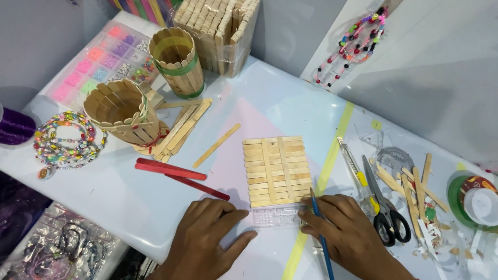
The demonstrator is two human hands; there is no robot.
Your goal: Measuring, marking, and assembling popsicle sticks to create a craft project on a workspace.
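A flat panel of pale craft sticks, laid side by side with two sticks crossing them as braces, lies on the white table just ahead of the person. Along its near edge sits a clear plastic ruler, touching or nearly touching the stick ends; I can't quite tell which. The left hand is spread flat, fingers pressing the ruler's left end so it stays square to the panel. The right hand is closed around a blue pencil, its tip up at the panel's lower right corner, while its fingers also steady the ruler's right end.

Just right of that hand lie black-handled scissors and a yellow utility knife, beside loose sticks and paper scraps and a green tape roll. To the left are red sticks, a single loose stick, and two round stick-built cups. Farther off sit a compartmented bead box and beaded strings.
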